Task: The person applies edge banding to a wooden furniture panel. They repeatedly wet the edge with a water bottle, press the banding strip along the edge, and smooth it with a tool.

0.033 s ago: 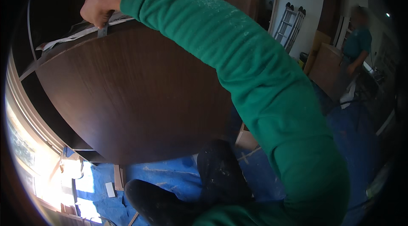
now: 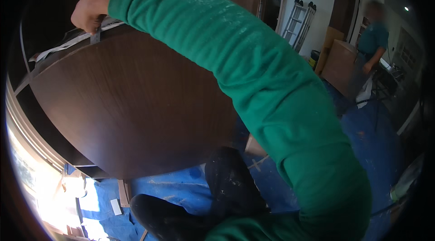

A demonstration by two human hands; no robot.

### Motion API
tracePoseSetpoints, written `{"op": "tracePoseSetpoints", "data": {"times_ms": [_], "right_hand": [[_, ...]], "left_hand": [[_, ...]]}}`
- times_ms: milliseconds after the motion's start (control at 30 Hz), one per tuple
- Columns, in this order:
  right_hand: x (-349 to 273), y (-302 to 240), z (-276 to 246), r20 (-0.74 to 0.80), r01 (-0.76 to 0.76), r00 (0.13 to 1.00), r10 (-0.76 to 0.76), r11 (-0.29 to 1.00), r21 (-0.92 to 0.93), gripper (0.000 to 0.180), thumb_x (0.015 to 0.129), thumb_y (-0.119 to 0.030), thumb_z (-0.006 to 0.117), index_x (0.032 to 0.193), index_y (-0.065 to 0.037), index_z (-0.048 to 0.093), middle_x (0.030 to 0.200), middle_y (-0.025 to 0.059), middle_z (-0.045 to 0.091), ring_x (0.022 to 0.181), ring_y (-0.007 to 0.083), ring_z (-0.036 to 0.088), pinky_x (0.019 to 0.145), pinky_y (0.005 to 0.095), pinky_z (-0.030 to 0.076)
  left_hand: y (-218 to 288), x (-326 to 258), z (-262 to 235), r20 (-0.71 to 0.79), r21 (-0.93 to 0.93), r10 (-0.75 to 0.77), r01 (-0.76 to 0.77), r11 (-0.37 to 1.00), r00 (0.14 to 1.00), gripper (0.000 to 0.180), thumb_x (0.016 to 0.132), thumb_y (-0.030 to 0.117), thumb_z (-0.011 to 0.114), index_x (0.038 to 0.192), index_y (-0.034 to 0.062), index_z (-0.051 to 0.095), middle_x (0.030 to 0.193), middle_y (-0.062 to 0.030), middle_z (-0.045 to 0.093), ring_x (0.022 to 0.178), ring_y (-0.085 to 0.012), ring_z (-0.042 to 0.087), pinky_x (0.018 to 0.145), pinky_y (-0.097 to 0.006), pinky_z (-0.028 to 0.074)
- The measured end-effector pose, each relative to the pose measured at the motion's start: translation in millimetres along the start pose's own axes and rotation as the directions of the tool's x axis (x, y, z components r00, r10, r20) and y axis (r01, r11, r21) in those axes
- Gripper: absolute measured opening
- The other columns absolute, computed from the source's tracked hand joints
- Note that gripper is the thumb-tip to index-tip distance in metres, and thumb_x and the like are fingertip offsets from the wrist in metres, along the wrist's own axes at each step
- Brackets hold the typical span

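My right hand [image 2: 90, 7], at the end of a green sleeve [image 2: 253, 73] dusted with white, reaches across to the upper left. Its fingers are closed around a flat grey metal strip [image 2: 95, 38] that looks like a ruler, sticking out above and below the fist. The strip's lower end rests at the top edge of a large dark brown wood-grain panel [image 2: 140, 105]. Crumpled white paper or film [image 2: 68, 47] lies along that edge, beside the hand. My left hand is out of view.
Blue sheeting [image 2: 172, 189] covers the floor around my knees. A folded ladder [image 2: 299, 23] leans on the far wall, near a brown box [image 2: 340, 62]. Another person [image 2: 374, 41] stands at the right. Bright window light comes in at lower left, by a small white piece [image 2: 116, 207].
The whole view has shifted slightly, so the panel, my arm and the room sit a little farther left. My right hand keeps its grip on the metal strip.
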State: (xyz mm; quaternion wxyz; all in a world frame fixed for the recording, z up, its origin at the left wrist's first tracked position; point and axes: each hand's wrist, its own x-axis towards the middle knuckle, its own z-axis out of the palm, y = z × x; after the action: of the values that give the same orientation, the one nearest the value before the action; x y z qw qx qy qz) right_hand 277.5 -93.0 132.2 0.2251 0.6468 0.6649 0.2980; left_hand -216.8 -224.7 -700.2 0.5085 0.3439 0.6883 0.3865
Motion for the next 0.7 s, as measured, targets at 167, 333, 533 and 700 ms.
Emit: {"op": "tracePoseSetpoints", "data": {"times_ms": [167,333,533,700], "right_hand": [[10,5,6,0.038,0.021,0.999,-0.022,1.0,0.017,0.047,0.091,-0.021,0.074,0.138,-0.012,0.078,0.135,0.0172,0.078,0.121,0.0384,0.073,0.1,0.0576,0.054],[12,1,5,0.027,0.014,1.0,-0.015,1.0,0.007,0.045,0.092,-0.02,0.073,0.136,-0.012,0.079,0.13,0.0168,0.079,0.118,0.0385,0.074,0.099,0.0575,0.054],[6,-3,3,0.023,0.01,1.0,-0.01,1.0,0.019,0.042,0.095,-0.022,0.072,0.135,-0.01,0.079,0.13,0.0164,0.078,0.12,0.0383,0.073,0.1,0.0573,0.054],[3,8,7,0.031,0.002,1.0,-0.003,1.0,0.019,0.041,0.092,-0.023,0.075,0.131,-0.012,0.08,0.126,0.0141,0.079,0.116,0.0371,0.074,0.097,0.0561,0.055]], "left_hand": [[17,1,35,0.132,0.085,-0.028,0.017,0.996,0.991,0.051,0.084,-0.002,0.086,0.128,0.0042,0.061,0.11,-0.0079,0.068,0.105,-0.0243,0.069,0.093,-0.039,0.056],[23,-1,39,0.175,0.114,-0.048,0.028,0.993,0.983,0.043,0.086,0.001,0.085,0.123,0.0036,0.064,0.103,-0.0081,0.069,0.1,-0.0249,0.07,0.09,-0.04,0.057],[25,-2,35,0.196,0.141,-0.077,0.05,0.989,0.978,0.032,0.088,0.004,0.084,0.116,0.0029,0.067,0.096,-0.0084,0.07,0.095,-0.0256,0.071,0.085,-0.041,0.058],[29,1,40,0.227,0.161,-0.094,0.058,0.985,0.969,0.024,0.09,0.007,0.084,0.11,0.0023,0.07,0.09,-0.0086,0.071,0.09,-0.0262,0.073,0.082,-0.042,0.059]]}}
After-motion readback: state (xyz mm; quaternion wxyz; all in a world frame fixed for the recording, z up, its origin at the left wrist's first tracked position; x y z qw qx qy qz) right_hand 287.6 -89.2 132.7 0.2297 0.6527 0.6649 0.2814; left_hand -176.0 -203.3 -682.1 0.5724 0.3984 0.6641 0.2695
